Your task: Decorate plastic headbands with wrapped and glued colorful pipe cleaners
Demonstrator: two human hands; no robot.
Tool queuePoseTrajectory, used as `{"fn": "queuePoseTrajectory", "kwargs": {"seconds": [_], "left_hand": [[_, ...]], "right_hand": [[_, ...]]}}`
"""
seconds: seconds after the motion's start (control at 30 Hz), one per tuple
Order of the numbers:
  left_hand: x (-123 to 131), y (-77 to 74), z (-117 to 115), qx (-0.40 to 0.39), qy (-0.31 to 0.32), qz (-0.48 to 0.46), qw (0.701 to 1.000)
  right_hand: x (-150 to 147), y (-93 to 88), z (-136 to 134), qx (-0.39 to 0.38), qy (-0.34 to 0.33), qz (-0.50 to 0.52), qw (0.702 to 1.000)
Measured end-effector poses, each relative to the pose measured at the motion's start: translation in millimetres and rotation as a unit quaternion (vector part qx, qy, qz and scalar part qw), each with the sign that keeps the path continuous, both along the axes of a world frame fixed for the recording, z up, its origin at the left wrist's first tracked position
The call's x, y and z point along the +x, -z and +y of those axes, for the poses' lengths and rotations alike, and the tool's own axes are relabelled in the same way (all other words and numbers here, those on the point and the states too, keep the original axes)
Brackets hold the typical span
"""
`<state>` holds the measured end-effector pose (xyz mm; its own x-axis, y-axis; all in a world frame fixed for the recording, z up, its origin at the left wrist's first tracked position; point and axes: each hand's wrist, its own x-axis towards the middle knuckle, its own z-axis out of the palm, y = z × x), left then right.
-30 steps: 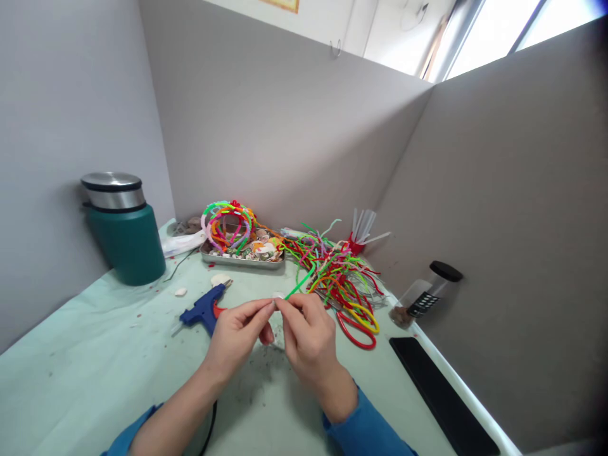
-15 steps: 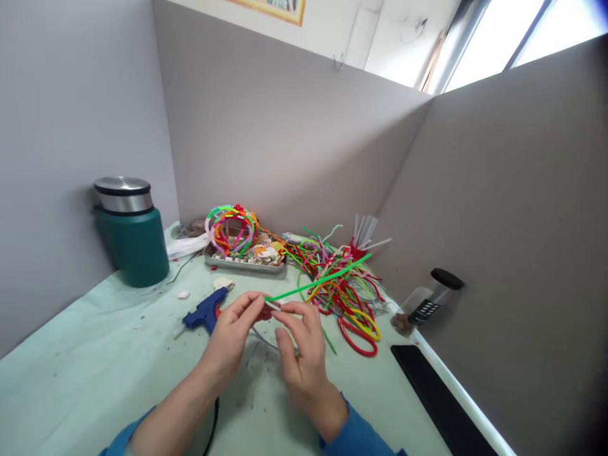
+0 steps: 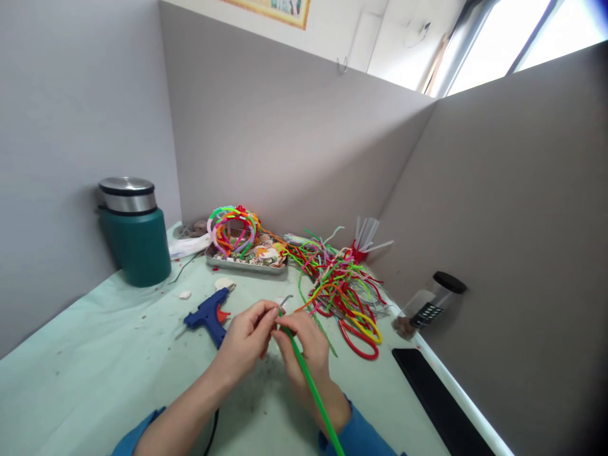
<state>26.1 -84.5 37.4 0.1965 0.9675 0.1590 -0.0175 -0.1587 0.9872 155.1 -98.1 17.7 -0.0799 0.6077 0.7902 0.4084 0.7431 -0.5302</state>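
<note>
A bright green pipe cleaner (image 3: 310, 381) runs from my fingertips down across the back of my right hand toward the lower right. My left hand (image 3: 247, 335) is closed, pinching its upper end. My right hand (image 3: 308, 354) is closed as well, thumb and fingers on the same end close beside the left fingertips. Just above the fingers a short grey tip (image 3: 286, 299) sticks out, perhaps of a grey pipe cleaner; the rest of it is hidden by my hands. To the left of my left hand lies a blue hot glue gun (image 3: 208, 315) with an orange trigger.
A metal tray (image 3: 247, 265) of shells carries colourful pipe-cleaner rings (image 3: 234, 229). Right of it sit a tangled pipe-cleaner heap (image 3: 342, 272), scissors (image 3: 361, 339) and glue sticks (image 3: 367, 233). A green flask (image 3: 135, 240), clear jar (image 3: 430, 304) and black strip (image 3: 439, 399) stand farther out.
The green pipe cleaner has swung from pointing up and right to lying down across my right hand. Both hands have come closer together, fingertips now meeting.
</note>
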Motion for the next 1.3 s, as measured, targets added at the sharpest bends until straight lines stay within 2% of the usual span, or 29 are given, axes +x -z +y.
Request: {"fn": "queuePoseTrajectory", "kwargs": {"seconds": [0.17, 0.27, 0.8, 1.3], "left_hand": [[-0.5, -0.5, 0.1, -0.017, -0.001, -0.011, 1.0], [-1.0, -1.5, -0.2, -0.018, -0.001, -0.016, 1.0], [-0.8, -3.6, -1.3, 0.001, -0.027, -0.007, 1.0], [-0.7, -2.7, -2.4, 0.063, -0.106, 0.055, 0.991]], "right_hand": [[1.5, -0.3, 2.5, -0.101, 0.049, 0.084, 0.99], [2.1, 1.3, 3.7, -0.125, 0.06, 0.095, 0.986], [4.7, 0.8, 1.7, -0.059, 0.047, 0.067, 0.995], [7.7, -3.8, 0.8, 0.002, 0.027, 0.029, 0.999]]}}
